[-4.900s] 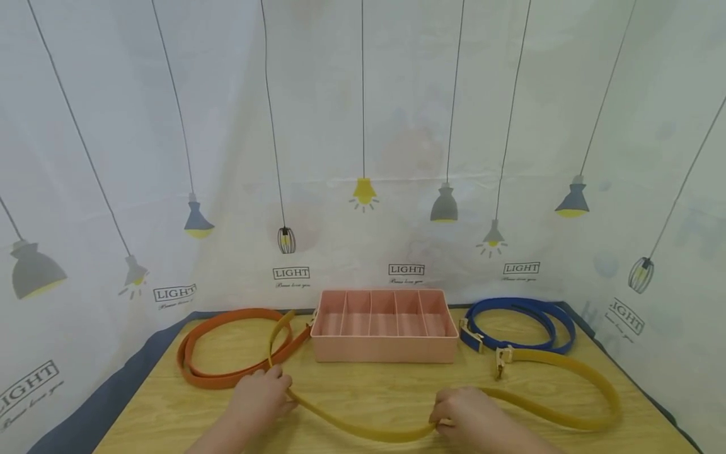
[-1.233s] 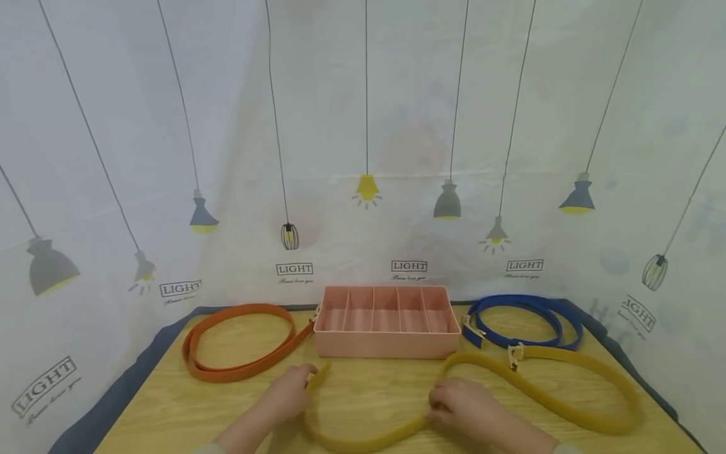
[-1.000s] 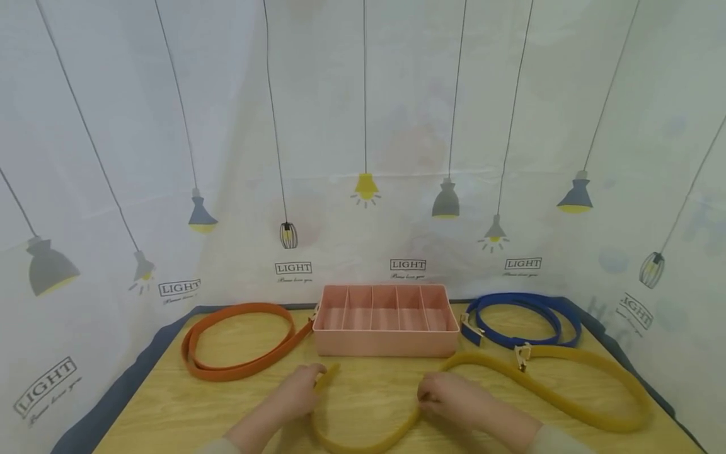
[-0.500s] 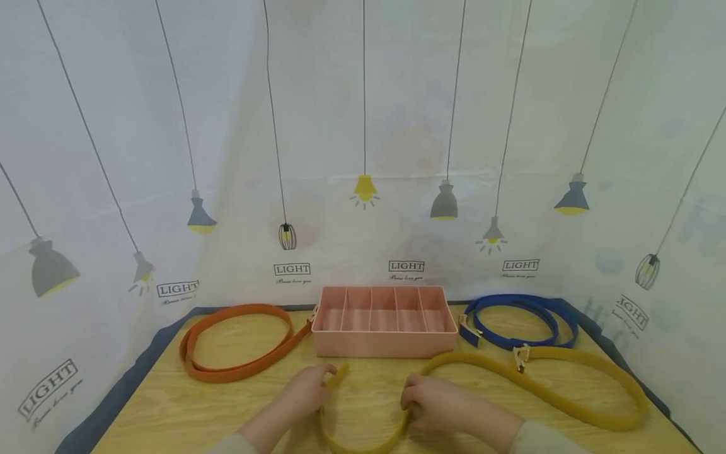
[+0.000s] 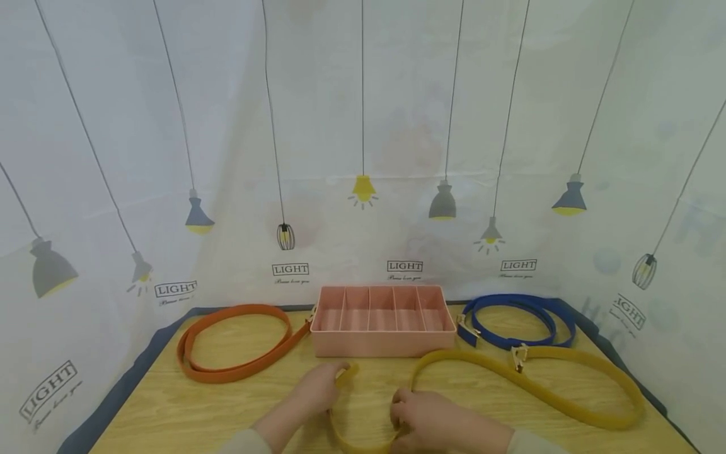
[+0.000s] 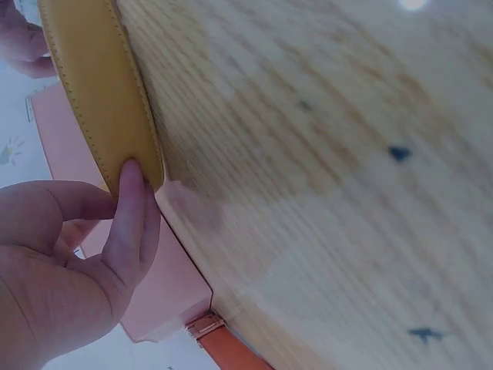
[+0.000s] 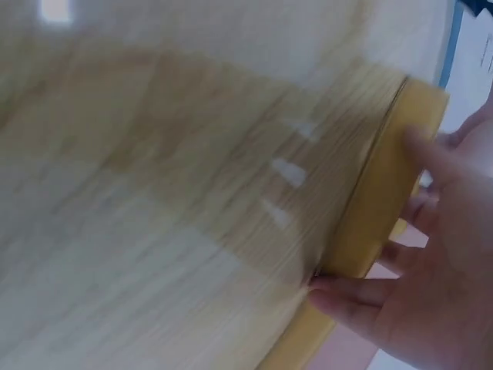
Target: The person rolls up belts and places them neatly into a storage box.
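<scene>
Pinching a yellow belt (image 6: 100, 85), both hands (image 5: 319, 387) (image 5: 430, 417) curl (left-wrist view alone shows stitching (image 6: 80, 117)).

In the head view we see our left forearm (image 5: 279, 424) and right forearm (image 5: 484, 434) slant inward from the bottom edge, pale sleeves (image 5: 530, 442) ending short of the wrists. Our left hand (image 5: 320, 388) reaches slightly farther forward, its fingertips drawn into a pinch. Our right hand (image 5: 424, 416) points leftward, its digits bent in a grip and spaced apart. The two hands stay near each other without touching.
</scene>
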`<state>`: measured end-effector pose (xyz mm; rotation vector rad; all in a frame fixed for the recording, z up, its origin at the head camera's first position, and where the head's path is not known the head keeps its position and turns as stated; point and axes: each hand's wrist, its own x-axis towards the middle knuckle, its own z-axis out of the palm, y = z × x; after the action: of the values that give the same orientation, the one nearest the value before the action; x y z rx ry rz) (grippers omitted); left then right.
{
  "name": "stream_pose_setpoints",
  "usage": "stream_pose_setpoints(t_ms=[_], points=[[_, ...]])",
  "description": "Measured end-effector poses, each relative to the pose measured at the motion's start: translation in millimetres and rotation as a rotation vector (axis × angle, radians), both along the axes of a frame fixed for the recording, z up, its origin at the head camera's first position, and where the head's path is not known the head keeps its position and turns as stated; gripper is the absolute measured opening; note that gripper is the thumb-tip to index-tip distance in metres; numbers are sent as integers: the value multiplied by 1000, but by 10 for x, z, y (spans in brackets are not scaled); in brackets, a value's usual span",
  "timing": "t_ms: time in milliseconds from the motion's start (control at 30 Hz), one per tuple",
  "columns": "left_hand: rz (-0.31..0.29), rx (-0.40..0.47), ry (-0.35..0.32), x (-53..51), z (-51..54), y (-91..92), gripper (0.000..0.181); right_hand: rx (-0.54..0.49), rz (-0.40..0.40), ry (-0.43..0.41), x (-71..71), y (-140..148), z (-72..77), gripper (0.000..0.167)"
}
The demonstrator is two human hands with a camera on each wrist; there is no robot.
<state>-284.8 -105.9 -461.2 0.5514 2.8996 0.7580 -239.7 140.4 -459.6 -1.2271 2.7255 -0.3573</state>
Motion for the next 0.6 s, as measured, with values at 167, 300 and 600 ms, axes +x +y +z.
stream_pose_setpoints(t_ms=[167,300,600], points=[[-82,-19,85,22,25,-14,44,44,52,108,41,-65,21,1],[-121,-29,116,45,34,-1,46,15,65,68,18,-93,32,9],[-176,-28,175,110,61,54,47,-122,-82,-228,-67,-151,100,26]])
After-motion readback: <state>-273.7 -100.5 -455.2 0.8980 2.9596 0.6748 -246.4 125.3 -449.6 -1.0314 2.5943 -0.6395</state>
